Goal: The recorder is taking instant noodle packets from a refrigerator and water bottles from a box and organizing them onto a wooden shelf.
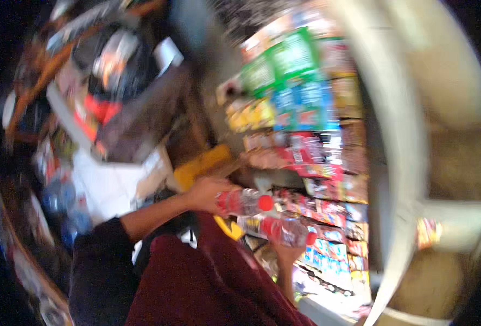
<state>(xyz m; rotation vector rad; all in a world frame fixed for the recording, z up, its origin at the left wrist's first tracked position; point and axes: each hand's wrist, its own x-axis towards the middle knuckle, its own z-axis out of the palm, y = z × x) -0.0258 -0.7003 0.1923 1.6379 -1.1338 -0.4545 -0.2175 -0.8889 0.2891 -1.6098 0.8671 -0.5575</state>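
Observation:
My left hand (208, 194), reaching from a black sleeve, grips a transparent plastic bottle (246, 202) with a red cap and a red label. The bottle lies sideways, its cap pointing right. Just below it is a second transparent bottle (291, 232), also red-capped and red-labelled. My right hand (288, 251) holds this one from beneath, and its fingers are largely hidden behind the bottle. The two bottles are close together; motion blur hides whether they touch. A maroon garment (191, 281) covers my body below them.
Hanging strips of sachets and packets (305, 98) fill the right side, some green, blue and red. A pale curved beam or post (403, 122) runs beyond them. A yellow object (204, 165) is near my left hand. Wooden rails (41, 85) and blurred goods stand at left.

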